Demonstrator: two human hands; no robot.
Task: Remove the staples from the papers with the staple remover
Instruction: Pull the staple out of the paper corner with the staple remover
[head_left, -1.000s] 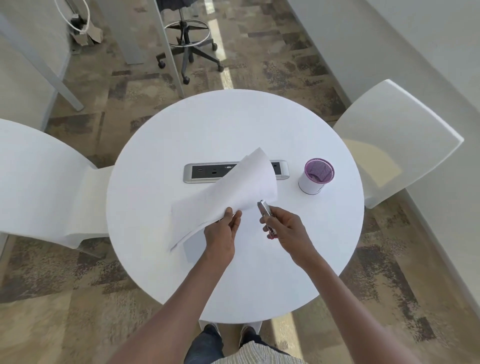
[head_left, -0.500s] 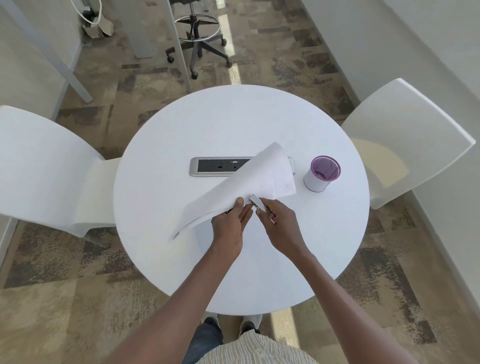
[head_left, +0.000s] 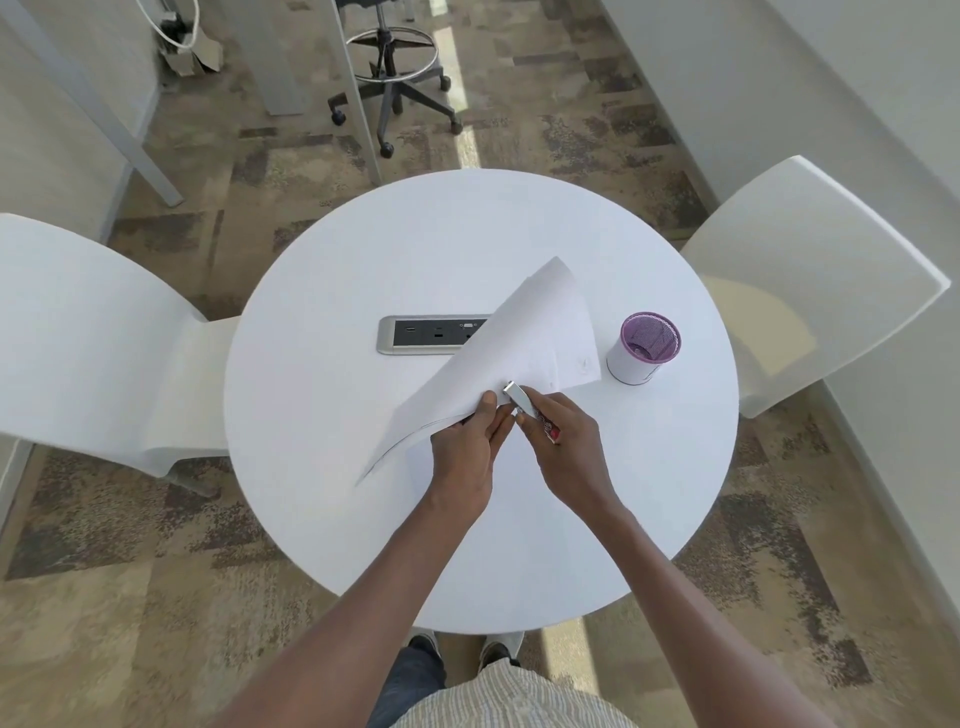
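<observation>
Closest to the camera, two bare forearms reach out over the near half of the round white table (head_left: 322, 519). The left hand (head_left: 465, 449) pinches the papers (head_left: 498, 358) at their near edge, thumb on top, fingers curled beneath, and lifts them clear of the tabletop. The sheets fan up and away toward the far right, the lower left corner drooping near the table surface. Right beside it, the right hand (head_left: 563, 441) grips the staple remover (head_left: 524, 405), fingers wrapped tight round its body, the silver tip pointing up-left and meeting the paper edge just next to the left thumb. Whether the tip sits under a staple is too small to tell.

Beyond the hands, the raised papers cover the right end of a silver power outlet panel (head_left: 431, 335) set into the table's middle. To the right of the papers, close but apart, stands a purple mesh cup (head_left: 644, 349), upright. White chairs flank the table, one at left (head_left: 88, 338), one at right (head_left: 800, 280). Farther back, a rolling stool (head_left: 392, 88) stands on the patterned carpet.
</observation>
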